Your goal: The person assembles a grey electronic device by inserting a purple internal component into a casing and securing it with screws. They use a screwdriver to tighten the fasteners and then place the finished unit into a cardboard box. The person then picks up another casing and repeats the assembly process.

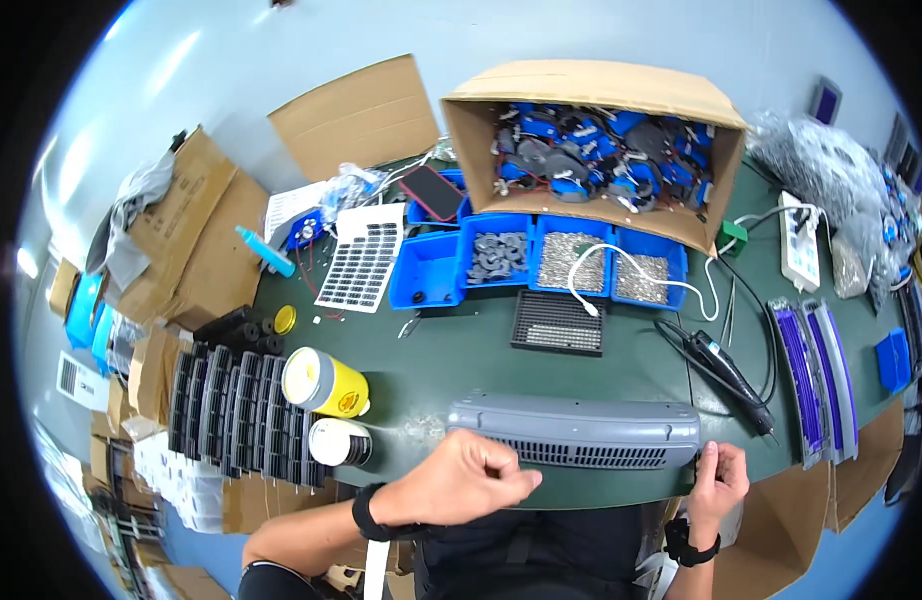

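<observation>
"Housing [578, 420]: where does it lie?"
"On the table [441, 350], by its near edge."
"And what's held?"
"Cannot tell: left hand [466, 482] curled, right hand [719, 482] with fingers bent."
"Beyond?"
"Screwdriver [729, 378] at right, then tray [556, 350], then blue bins [428, 266]."

I get a bright, cool feed. White glare streaks the wall [231, 85] at upper left, and a pale sheen lies on the green tabletop [431, 350] below centre. Black corners, a blue-fringed rim and bowed edges surround my view; the far left looks soft.
</observation>
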A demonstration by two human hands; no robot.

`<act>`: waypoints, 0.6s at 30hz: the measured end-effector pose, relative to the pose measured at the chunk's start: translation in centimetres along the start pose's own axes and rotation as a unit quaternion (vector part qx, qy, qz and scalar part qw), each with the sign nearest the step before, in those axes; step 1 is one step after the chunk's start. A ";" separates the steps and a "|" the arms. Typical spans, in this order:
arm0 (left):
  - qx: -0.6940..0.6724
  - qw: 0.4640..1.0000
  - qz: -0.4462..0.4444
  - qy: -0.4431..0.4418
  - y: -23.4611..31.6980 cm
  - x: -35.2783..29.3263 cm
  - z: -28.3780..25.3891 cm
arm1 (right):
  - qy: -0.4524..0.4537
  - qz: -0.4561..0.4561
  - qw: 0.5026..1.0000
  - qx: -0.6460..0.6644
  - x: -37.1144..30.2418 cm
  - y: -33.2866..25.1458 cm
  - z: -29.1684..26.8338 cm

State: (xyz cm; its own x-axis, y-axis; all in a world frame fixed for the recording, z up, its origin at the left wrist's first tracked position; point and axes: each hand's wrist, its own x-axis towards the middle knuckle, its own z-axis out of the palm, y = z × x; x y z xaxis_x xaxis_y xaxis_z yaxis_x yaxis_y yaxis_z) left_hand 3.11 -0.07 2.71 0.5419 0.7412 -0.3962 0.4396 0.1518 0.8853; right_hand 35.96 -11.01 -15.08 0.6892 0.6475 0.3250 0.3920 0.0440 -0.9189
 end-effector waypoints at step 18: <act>-0.065 0.925 0.136 0.350 -10.4 -0.6 1.8 | -0.253 0.086 0.950 0.161 4.4 -4.9 6.1</act>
State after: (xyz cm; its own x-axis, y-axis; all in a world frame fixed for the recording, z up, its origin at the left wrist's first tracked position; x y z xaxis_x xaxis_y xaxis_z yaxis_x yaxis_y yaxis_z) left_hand -0.54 -3.31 -6.73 0.0033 0.9982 0.0595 0.2402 -0.0586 0.9690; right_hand 33.33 -3.71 -10.46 0.3127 0.9456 0.0901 0.0365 0.0828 -0.9959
